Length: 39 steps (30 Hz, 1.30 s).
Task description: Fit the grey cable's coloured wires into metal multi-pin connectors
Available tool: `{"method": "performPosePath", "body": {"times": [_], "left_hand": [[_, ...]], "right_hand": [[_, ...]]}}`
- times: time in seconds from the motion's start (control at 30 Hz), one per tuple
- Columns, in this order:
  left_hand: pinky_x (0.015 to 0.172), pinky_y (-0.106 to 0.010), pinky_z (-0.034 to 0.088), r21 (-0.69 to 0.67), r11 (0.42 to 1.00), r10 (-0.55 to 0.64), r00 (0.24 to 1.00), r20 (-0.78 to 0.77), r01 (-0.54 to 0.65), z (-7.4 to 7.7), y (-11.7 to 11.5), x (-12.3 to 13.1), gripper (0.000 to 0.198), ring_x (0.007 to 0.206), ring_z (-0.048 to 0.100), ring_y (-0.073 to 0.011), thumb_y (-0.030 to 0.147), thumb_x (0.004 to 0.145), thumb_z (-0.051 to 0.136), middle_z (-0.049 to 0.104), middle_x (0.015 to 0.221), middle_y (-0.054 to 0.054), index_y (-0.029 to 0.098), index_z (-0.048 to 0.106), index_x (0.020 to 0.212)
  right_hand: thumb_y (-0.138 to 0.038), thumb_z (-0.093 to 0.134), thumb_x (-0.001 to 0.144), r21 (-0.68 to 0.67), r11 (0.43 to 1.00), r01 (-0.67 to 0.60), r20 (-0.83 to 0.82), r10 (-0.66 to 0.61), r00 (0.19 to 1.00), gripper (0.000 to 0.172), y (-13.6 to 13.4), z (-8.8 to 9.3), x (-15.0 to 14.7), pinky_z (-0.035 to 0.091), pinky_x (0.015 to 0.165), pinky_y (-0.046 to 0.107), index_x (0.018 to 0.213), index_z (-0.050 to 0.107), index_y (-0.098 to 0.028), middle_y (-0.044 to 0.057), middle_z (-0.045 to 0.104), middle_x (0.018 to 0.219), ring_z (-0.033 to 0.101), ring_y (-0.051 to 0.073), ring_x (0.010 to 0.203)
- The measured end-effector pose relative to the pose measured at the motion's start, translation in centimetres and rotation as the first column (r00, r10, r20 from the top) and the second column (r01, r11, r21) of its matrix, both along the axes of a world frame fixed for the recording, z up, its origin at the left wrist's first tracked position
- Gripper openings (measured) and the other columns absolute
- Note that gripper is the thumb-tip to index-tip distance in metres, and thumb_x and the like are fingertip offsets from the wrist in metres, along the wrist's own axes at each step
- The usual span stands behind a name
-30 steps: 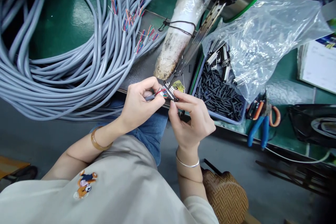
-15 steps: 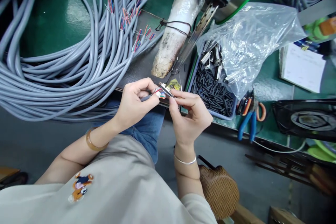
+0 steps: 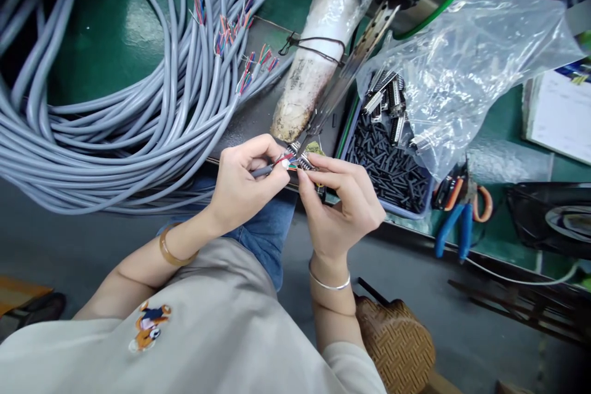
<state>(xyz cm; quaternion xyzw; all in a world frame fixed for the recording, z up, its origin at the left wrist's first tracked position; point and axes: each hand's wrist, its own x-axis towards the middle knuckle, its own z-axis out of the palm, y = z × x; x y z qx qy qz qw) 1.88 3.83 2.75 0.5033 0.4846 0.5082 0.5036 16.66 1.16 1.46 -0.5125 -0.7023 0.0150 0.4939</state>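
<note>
My left hand [image 3: 252, 181] pinches the end of a grey cable [image 3: 262, 170], whose thin coloured wires fan out past the fingertips. Facing it, my right hand [image 3: 339, 197] is closed on a small metal multi-pin connector [image 3: 305, 162]. The wires meet the connector between the two hands; which of them are attached I cannot tell. A soldering iron [image 3: 318, 114] slants down from above, with its dark tip over the connector's pins. Just behind the fingers lies a yellowish sponge-like piece [image 3: 316, 148].
Bundled grey cables [image 3: 152, 117] with stripped ends cover the left. To the right, a blue bin [image 3: 418, 214] holds black tubes and connectors, partly under a plastic bag [image 3: 480, 55]. Pliers [image 3: 455, 228] rest at the table edge. A white wrapped tube [image 3: 307, 83] points toward my hands.
The view has shifted, so most things sit a little further right. The connector has turned or slid under the iron's tip, and the coloured wires now show more plainly against it.
</note>
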Motion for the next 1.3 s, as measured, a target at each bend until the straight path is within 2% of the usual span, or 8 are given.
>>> {"method": "performPosePath", "body": {"times": [0.33, 0.47, 0.57, 0.73, 0.87, 1.0, 1.13, 1.3], "left_hand": [[0.044, -0.017, 0.028, -0.108, 0.990, -0.075, 0.993, 0.092, 0.085, -0.5, 0.1, -0.4, 0.017, 0.051, 0.043, -0.0046, 0.014, 0.068, 0.070, 0.058, 0.064, 0.001, 0.017, 0.054, 0.062], [0.039, -0.017, 0.025, -0.184, 0.962, -0.165, 0.965, 0.206, 0.204, -0.7, 0.2, -0.9, 0.018, 0.044, 0.036, -0.0023, 0.016, 0.069, 0.075, 0.054, 0.058, 0.004, 0.017, 0.057, 0.065], [0.036, -0.018, 0.023, -0.226, 0.939, -0.191, 0.940, 0.282, 0.258, -0.7, 0.2, -1.2, 0.020, 0.039, 0.032, -0.0007, 0.018, 0.069, 0.076, 0.055, 0.058, 0.005, 0.017, 0.056, 0.065], [0.036, -0.016, 0.023, -0.252, 0.940, -0.152, 0.942, 0.298, 0.231, -0.6, 0.1, -1.1, 0.019, 0.040, 0.035, 0.0001, 0.015, 0.066, 0.074, 0.061, 0.063, 0.003, 0.016, 0.055, 0.064], [0.036, -0.016, 0.025, -0.241, 0.944, -0.146, 0.941, 0.306, 0.225, -0.6, 0.2, -1.1, 0.019, 0.040, 0.035, -0.0003, 0.016, 0.065, 0.074, 0.062, 0.062, 0.003, 0.016, 0.055, 0.063], [0.040, -0.015, 0.030, -0.202, 0.962, -0.124, 0.952, 0.282, 0.185, -1.0, 0.3, -0.9, 0.017, 0.045, 0.041, -0.0024, 0.015, 0.066, 0.073, 0.061, 0.062, 0.002, 0.016, 0.056, 0.063], [0.049, -0.016, 0.040, -0.141, 0.984, -0.073, 0.974, 0.215, 0.105, -1.1, 0.4, -0.6, 0.017, 0.061, 0.057, -0.0086, 0.013, 0.066, 0.072, 0.061, 0.065, 0.000, 0.017, 0.056, 0.062], [0.053, -0.016, 0.044, -0.093, 0.994, -0.050, 0.988, 0.145, 0.064, -0.7, 0.5, -0.3, 0.015, 0.060, 0.055, -0.0071, 0.013, 0.067, 0.069, 0.060, 0.066, 0.002, 0.017, 0.055, 0.063]], "right_hand": [[-0.010, 0.074, 0.087, 0.074, 0.997, -0.032, 0.178, 0.019, 0.984, 0.017, -0.8, -0.5, 0.3, 0.064, 0.079, 0.026, 0.092, 0.064, -0.024, 0.003, 0.081, 0.106, 0.079, 0.016, 0.091], [-0.013, 0.073, 0.089, -0.031, 0.999, -0.032, -0.003, 0.032, 0.999, 0.014, -0.9, -0.7, 0.4, 0.065, 0.076, 0.027, 0.092, 0.066, -0.025, 0.000, 0.081, 0.098, 0.079, 0.016, 0.090], [-0.016, 0.069, 0.093, -0.120, 0.993, -0.012, -0.193, -0.011, 0.981, 0.010, -1.3, -0.4, 0.7, 0.060, 0.056, 0.024, 0.096, 0.070, -0.025, -0.001, 0.079, 0.091, 0.077, 0.015, 0.073], [-0.027, 0.068, 0.095, 0.245, 0.954, 0.172, -0.333, -0.084, 0.939, 0.021, -2.0, 0.2, 1.3, 0.038, 0.032, 0.022, 0.115, 0.072, -0.028, -0.004, 0.070, 0.075, 0.054, 0.007, 0.037], [-0.014, 0.067, 0.093, 0.028, 0.992, 0.127, -0.189, -0.119, 0.975, 0.024, -2.3, -0.2, 1.2, 0.063, 0.056, 0.028, 0.115, 0.068, -0.026, -0.001, 0.079, 0.088, 0.078, 0.017, 0.068], [-0.012, 0.071, 0.089, -0.100, 0.995, -0.024, -0.052, 0.018, 0.998, 0.013, -1.8, -1.0, 0.8, 0.066, 0.082, 0.031, 0.096, 0.067, -0.023, 0.002, 0.080, 0.103, 0.079, 0.018, 0.096], [-0.008, 0.071, 0.088, -0.041, 0.998, -0.051, -0.038, 0.049, 0.998, 0.017, -0.9, -1.2, 0.4, 0.064, 0.085, 0.030, 0.094, 0.065, -0.023, 0.003, 0.080, 0.107, 0.078, 0.017, 0.098], [-0.009, 0.070, 0.089, -0.019, 0.998, -0.065, -0.023, 0.064, 0.998, 0.017, -0.4, -1.1, 0.4, 0.064, 0.084, 0.033, 0.096, 0.064, -0.024, 0.003, 0.080, 0.108, 0.078, 0.018, 0.098]]}}
